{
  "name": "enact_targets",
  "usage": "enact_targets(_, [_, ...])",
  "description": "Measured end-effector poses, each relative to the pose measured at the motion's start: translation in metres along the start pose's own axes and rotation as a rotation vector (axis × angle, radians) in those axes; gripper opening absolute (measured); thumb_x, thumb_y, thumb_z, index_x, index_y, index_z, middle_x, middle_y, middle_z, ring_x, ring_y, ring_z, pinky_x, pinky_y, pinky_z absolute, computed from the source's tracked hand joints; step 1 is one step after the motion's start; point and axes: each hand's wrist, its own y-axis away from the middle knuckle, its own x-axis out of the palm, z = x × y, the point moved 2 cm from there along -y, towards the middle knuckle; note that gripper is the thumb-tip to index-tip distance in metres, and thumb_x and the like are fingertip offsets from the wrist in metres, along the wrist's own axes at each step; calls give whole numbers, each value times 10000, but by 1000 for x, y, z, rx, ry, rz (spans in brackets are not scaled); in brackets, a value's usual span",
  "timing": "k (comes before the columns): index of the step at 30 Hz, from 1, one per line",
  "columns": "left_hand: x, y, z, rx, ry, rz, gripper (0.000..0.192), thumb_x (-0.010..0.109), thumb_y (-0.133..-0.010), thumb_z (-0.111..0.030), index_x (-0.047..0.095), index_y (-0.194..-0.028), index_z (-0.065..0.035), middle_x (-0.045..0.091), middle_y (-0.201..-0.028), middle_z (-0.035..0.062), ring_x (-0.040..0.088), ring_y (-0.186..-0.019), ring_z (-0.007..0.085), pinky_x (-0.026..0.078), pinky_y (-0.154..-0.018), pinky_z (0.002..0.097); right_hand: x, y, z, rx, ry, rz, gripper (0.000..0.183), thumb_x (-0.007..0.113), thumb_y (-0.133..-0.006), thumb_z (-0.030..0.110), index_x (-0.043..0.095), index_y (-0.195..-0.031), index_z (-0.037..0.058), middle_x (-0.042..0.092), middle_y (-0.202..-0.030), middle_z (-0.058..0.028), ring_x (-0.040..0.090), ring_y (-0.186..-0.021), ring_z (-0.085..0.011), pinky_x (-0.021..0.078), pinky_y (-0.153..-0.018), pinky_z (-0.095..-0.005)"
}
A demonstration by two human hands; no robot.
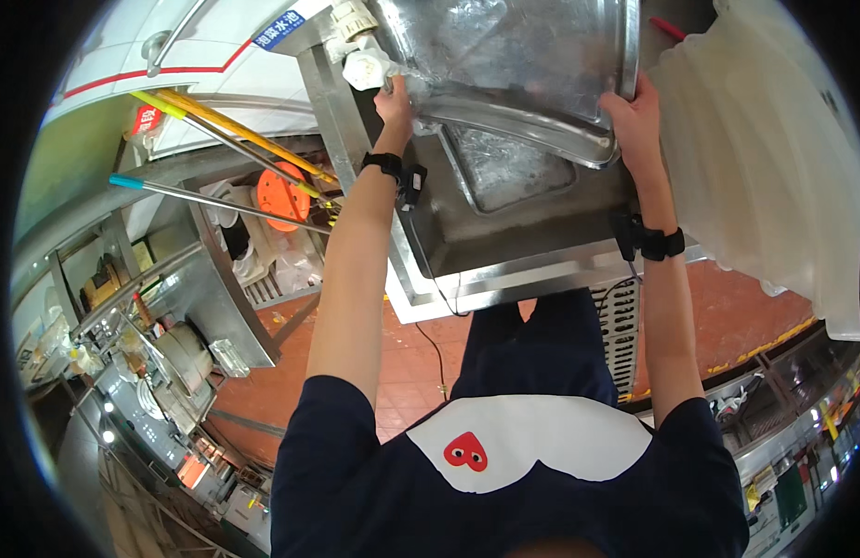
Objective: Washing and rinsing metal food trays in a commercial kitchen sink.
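Observation:
A large rectangular stainless steel tray (514, 52) is held tilted over a metal sink (444, 240). My right hand (636, 125) grips its right rim, thumb on the inner side. At the tray's left corner my left hand (394, 108) is closed, just below a white plastic valve (366, 68); its fingertips are partly hidden. Clear water splashes beside that hand and runs over the tray. Beneath, in the sink, lies what looks like a second metal tray (520, 181), wet and partly covered by the first.
Translucent plastic sheeting (758, 160) hangs close on the right. Long handles, including a blue-tipped pole (214, 204), lean at left near an orange disc (283, 195). A slotted drain grate (620, 342) is set in the red tiled floor (409, 376). Thin cables hang from both wrist devices.

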Motion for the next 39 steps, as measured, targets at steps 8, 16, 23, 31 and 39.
enact_targets(8, [-52, 59, -14, -168, -149, 246, 396, 675, -775, -300, 631, -973, 41, 618, -847, 116, 597, -730, 188, 505, -575, 338, -33, -12, 4, 386, 92, 88, 251, 521, -654, 118, 550, -851, -36, 528, -721, -48, 480, -691, -138, 400, -644, -287])
enact_targets(16, [-145, 115, -87, -400, -239, 271, 142, 560, -765, -93, 614, -817, 27, 503, -607, 76, 542, -530, 197, 551, -449, 338, -26, 9, -60, 747, -98, 190, 169, 557, -697, 144, 557, -764, -12, 540, -717, -64, 528, -632, -166, 418, -526, -330])
enact_targets(23, [-177, 116, -139, -38, -375, 95, 140, 508, -677, -70, 502, -560, 7, 466, -527, 23, 407, -476, 113, 280, -445, 273, 8, 85, -138, 838, 233, 392, 333, 554, -767, 106, 469, -1052, -45, 546, -958, -138, 586, -820, -245, 484, -679, -378])
enact_targets(31, [-127, 103, -202, -117, 135, 95, 107, 504, -699, -67, 489, -601, -28, 455, -546, 56, 479, -443, 185, 411, -430, 316, 3, 72, -114, 971, -88, 381, 349, 568, -789, 78, 407, -1088, -3, 520, -999, -137, 588, -841, -217, 505, -669, -364])
enact_targets(39, [-111, 136, -220, -22, 60, 87, 38, 512, -723, -28, 522, -734, 6, 506, -672, 46, 491, -550, 150, 400, -501, 290, 27, 52, -133, 1063, -151, 595, 350, 564, -798, 52, 457, -1131, 26, 543, -1007, -123, 579, -888, -176, 509, -677, -348])
